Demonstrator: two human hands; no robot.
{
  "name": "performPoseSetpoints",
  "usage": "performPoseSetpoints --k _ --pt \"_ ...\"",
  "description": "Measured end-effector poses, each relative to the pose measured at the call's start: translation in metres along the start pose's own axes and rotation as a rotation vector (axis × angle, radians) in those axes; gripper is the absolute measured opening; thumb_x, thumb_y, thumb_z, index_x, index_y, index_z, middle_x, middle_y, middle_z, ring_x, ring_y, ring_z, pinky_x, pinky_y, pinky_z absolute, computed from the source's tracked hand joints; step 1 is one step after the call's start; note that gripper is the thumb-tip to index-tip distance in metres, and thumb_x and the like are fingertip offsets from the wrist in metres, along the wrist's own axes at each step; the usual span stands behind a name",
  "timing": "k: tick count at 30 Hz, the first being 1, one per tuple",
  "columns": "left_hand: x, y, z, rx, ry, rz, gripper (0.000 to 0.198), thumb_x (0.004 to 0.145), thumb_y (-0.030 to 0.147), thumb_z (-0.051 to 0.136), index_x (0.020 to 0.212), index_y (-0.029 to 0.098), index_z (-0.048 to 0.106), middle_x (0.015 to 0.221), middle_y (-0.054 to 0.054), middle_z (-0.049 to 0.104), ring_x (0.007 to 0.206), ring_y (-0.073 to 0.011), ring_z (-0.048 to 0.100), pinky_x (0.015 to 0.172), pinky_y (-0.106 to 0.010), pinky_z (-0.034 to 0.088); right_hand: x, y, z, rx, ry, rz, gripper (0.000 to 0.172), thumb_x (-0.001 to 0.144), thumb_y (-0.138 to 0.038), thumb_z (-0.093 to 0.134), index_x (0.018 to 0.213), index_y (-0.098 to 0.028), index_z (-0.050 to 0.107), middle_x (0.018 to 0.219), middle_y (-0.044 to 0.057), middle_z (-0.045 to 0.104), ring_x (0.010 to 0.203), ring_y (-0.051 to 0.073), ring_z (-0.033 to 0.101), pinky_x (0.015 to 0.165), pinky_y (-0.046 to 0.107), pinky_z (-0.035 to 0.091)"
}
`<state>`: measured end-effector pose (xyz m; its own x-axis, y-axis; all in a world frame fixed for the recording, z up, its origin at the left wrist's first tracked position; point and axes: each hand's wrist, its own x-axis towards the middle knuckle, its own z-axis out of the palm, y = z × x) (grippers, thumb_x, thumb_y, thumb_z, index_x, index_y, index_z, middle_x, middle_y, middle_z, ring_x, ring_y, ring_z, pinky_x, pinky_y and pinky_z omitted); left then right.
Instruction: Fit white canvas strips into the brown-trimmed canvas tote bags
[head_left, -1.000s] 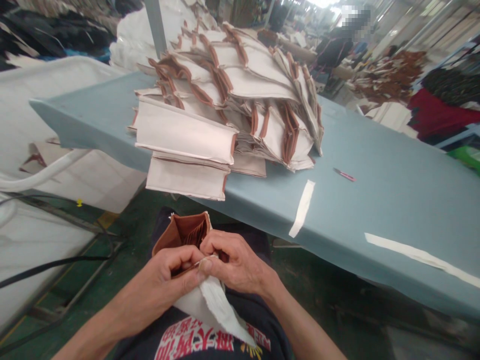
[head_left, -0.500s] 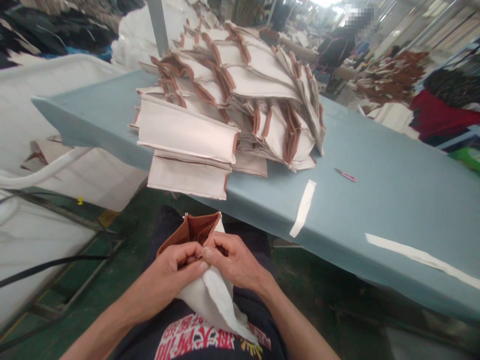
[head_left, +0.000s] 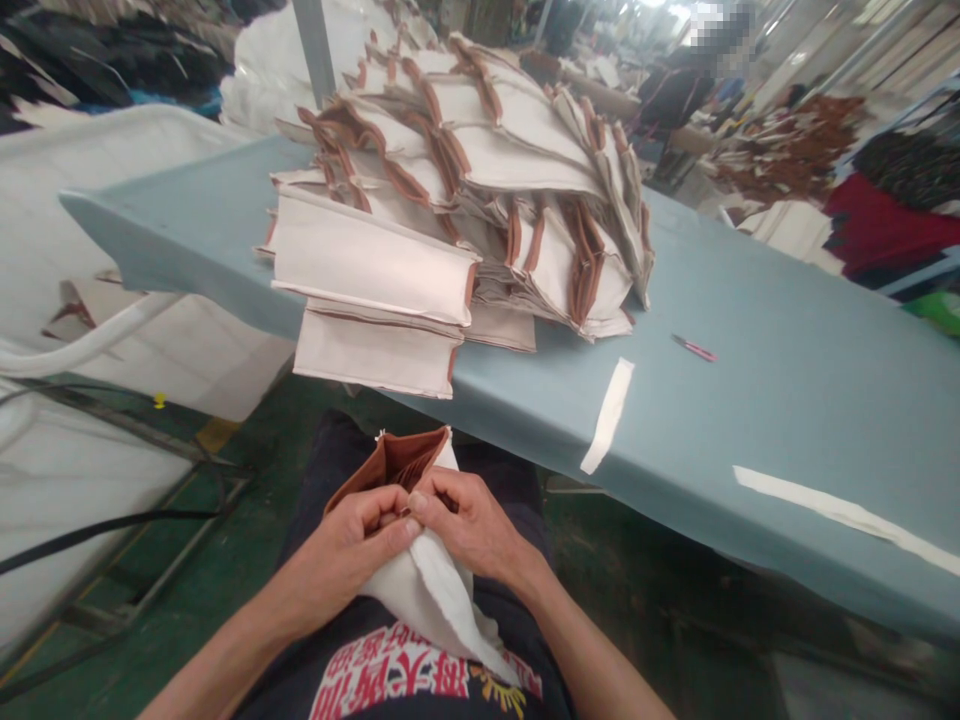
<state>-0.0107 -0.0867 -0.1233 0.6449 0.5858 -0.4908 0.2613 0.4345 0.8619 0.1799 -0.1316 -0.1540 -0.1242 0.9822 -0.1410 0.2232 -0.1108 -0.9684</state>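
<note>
On my lap lies a fabric bag piece (head_left: pixel 431 590), cream outside with a brown lining (head_left: pixel 397 462) showing at its open end. My left hand (head_left: pixel 352 545) pinches the edge of this piece with thumb and fingers closed. My right hand (head_left: pixel 469 520) grips the same edge right beside it, fingertips meeting the left hand's. The cream cloth trails down over my dark shirt.
A blue-grey table (head_left: pixel 787 400) stands ahead with a tall pile of cream and brown bag pieces (head_left: pixel 465 210) overhanging its near edge. Small pink snips (head_left: pixel 694 348) and two strips of pale tape (head_left: pixel 609 415) lie on it. White bins stand at left. Another person is far back.
Both hands have shifted slightly along the bag piece's edge, and the brown open end has turned a little to the right. The table and pile are unchanged.
</note>
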Motion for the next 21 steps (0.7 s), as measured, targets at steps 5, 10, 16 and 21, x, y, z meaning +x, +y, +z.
performPoseSetpoints --k 5,10,16,21 --pt "-0.001 -0.001 0.001 0.047 -0.014 0.036 0.048 0.088 0.064 0.075 0.087 0.017 0.066 0.075 0.004 0.056 0.066 -0.0137 0.044 0.059 -0.023 0.034 -0.001 -0.003 -0.002 0.0 -0.01 -0.009 0.048 0.101 -0.059 0.061 0.073 -0.02 0.056 0.071 -0.003 0.056 0.067 0.013 0.048 0.061 0.027 0.035" --pt "-0.012 0.002 -0.001 0.186 0.003 0.155 0.044 0.1 0.058 0.065 0.08 0.018 0.063 0.073 0.005 0.051 0.067 -0.0134 0.043 0.059 -0.022 0.036 -0.003 -0.022 -0.013 -0.101 0.056 -0.244 0.048 0.108 -0.058 0.055 0.078 -0.021 0.059 0.081 0.001 0.064 0.075 0.016 0.058 0.07 0.029 0.044" --pt "-0.028 0.036 -0.007 0.27 -0.051 0.211 0.037 0.102 0.05 0.064 0.083 0.019 0.072 0.072 0.003 0.061 0.065 -0.0131 0.05 0.057 -0.019 0.04 -0.006 -0.055 -0.04 -0.521 0.167 -0.584 0.053 0.116 -0.057 0.04 0.088 -0.021 0.068 0.094 0.007 0.079 0.106 0.025 0.068 0.105 0.043 0.045" --pt "-0.038 0.066 -0.005 0.392 -0.045 0.282 0.027 0.096 0.038 0.07 0.075 0.021 0.072 0.066 0.006 0.058 0.058 -0.0105 0.046 0.05 -0.017 0.037 0.001 -0.086 -0.042 -0.495 0.137 -0.786 0.045 0.105 -0.066 0.061 0.109 -0.021 0.067 0.095 0.004 0.078 0.102 0.023 0.074 0.116 0.043 0.046"
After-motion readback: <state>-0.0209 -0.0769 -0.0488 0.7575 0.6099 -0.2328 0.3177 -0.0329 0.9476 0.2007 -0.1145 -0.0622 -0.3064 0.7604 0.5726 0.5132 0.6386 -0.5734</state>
